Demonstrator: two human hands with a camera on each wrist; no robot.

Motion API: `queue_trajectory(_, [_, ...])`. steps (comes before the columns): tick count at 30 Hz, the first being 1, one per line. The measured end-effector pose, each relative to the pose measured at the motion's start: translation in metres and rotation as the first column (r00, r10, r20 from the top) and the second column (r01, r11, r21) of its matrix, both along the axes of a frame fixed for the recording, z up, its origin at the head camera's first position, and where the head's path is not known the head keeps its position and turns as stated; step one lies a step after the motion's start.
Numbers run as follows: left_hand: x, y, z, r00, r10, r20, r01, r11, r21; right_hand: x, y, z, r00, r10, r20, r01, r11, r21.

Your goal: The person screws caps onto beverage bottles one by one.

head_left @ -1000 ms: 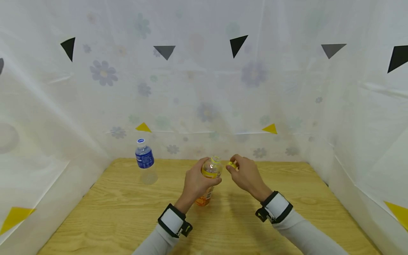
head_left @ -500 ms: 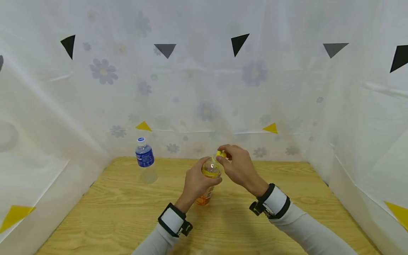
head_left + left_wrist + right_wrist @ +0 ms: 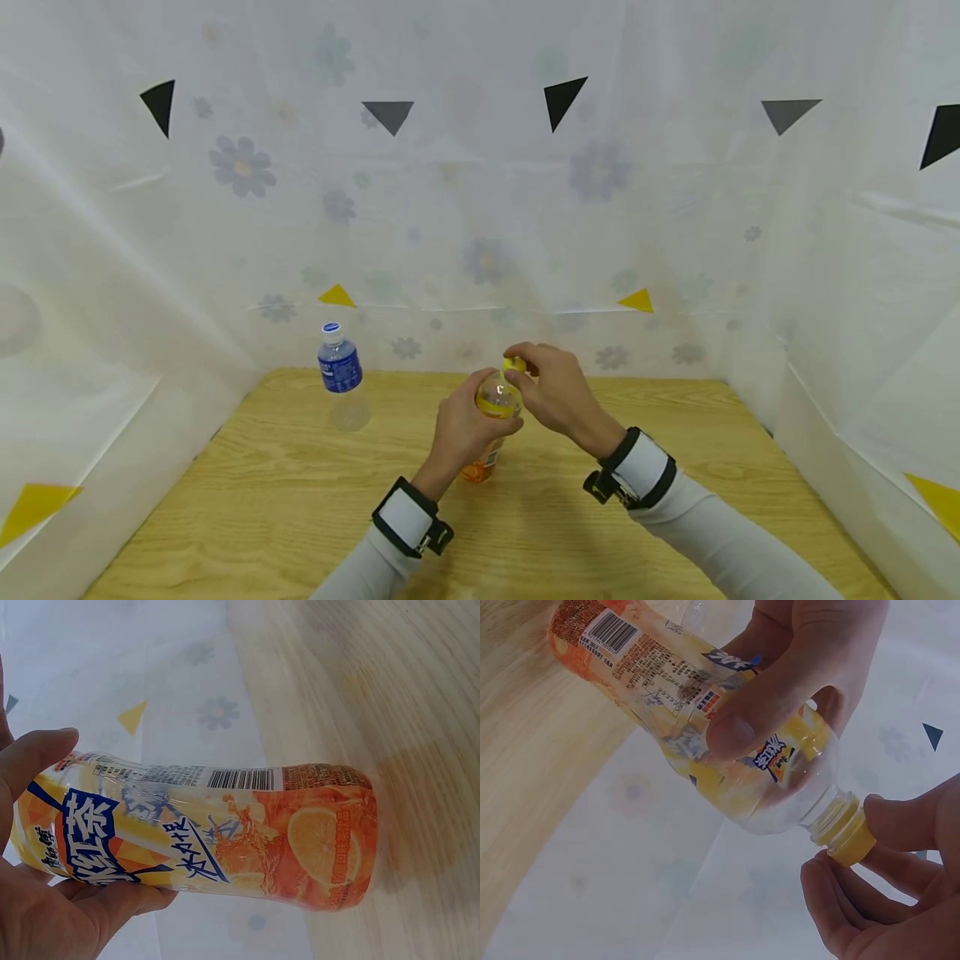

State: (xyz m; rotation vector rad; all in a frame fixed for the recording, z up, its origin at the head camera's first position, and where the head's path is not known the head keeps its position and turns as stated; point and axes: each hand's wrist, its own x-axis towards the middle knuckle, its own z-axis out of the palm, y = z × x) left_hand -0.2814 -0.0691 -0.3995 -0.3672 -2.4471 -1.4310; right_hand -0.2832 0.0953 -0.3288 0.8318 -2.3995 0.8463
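A clear bottle (image 3: 247,832) with an orange and yellow lemon-tea label stands near the table's middle. My left hand (image 3: 467,423) grips it round the upper part, thumb on the near side. At its mouth is a yellow cap (image 3: 851,841), which my right hand (image 3: 561,392) pinches between thumb and fingers. In the right wrist view the cap sits over the neck's end, with some of the clear thread showing below it. Whether the cap is threaded on, I cannot tell.
A second bottle (image 3: 341,371), with a blue label and white cap, stands at the back left of the wooden table (image 3: 285,500). White patterned sheeting (image 3: 480,208) encloses the back and sides.
My right hand has moved left with the yellow cap, from beside the bottle onto its mouth. The left hand keeps its grip on the bottle in the same spot.
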Motion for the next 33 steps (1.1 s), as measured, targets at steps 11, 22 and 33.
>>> queue_trajectory(11, [0.0003,0.0003,0.0006,1.000,-0.002,0.008,0.002,1.000,-0.011,0.0025,0.0019,0.0023,0.998,0.045,0.051,-0.043,0.999,-0.025])
queue_trajectory(22, [0.0003,-0.0002,0.0010,1.000,-0.002,0.006,0.002,1.000,-0.011,0.0015,0.0017,0.0026,0.992,0.068,0.108,-0.063,0.997,-0.051])
queue_trajectory(33, [-0.0005,-0.0018,0.0002,1.000,0.000,0.006,0.000,1.000,-0.005,0.0014,0.0006,0.0053,0.993,0.049,0.109,-0.048,0.999,-0.015])
